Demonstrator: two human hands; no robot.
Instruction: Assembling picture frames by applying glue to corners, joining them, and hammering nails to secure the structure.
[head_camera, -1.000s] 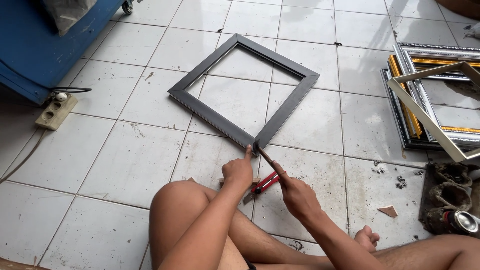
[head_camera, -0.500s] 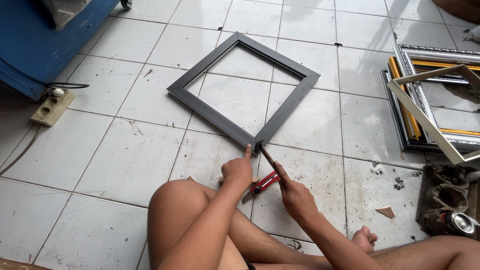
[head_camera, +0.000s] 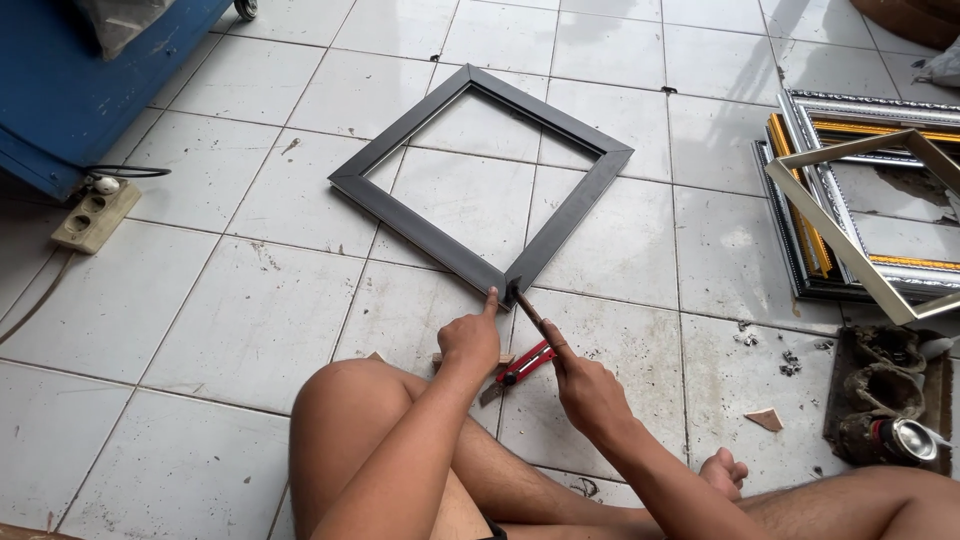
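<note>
The dark square frame (head_camera: 480, 175) lies flat on the tiled floor (head_camera: 200, 320). The left hand (head_camera: 470, 340) presses a fingertip on its near corner, grip empty. The right hand (head_camera: 585, 390) is clamped on a thin tool (head_camera: 527, 310) touching that corner; a red cutter (head_camera: 520, 365) lies between the hands.

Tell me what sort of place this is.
Probably a small picture-framing workshop, worked on the floor. A dark square frame lies on white floor tiles, a stack of ornate silver and gold frames sits to the right, and the right hand holds a thin tool at the frame's corner.
</note>
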